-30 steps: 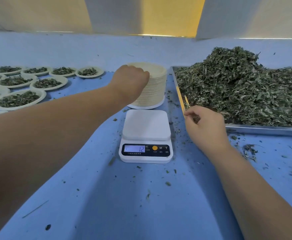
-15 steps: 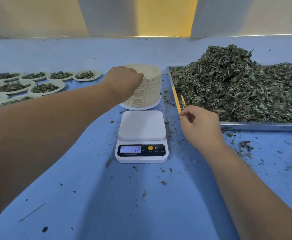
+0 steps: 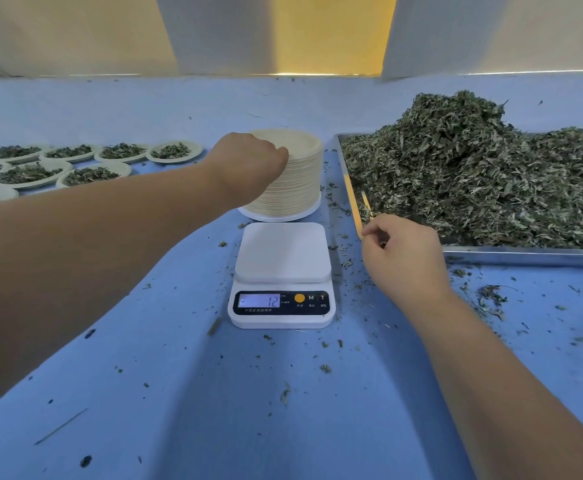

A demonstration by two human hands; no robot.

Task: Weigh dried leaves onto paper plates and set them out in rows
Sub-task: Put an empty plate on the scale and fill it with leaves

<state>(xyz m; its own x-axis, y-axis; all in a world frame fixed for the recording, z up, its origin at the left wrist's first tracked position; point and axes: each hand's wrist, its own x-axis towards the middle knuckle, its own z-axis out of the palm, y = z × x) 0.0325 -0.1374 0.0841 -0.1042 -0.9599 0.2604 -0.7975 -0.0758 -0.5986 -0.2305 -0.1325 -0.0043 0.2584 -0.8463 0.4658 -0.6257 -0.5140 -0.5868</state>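
Plate stack [image 3: 297, 178] upright, rims upward

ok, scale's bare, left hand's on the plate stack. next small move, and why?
Probably: left hand lifts the top plate off the plate stack onto the scale, since its platform is bare and the leaves need a plate.

A blue cloth [image 3: 283, 410] covers the whole table, lying in soft folds at the near side and dotted with dark flecks (thickest at the right). A thin straight twig [image 3: 61, 426] lies on it at the near left. Along the far edge stand pale panels [image 3: 214, 32], with a yellow panel [image 3: 331, 32] between them.
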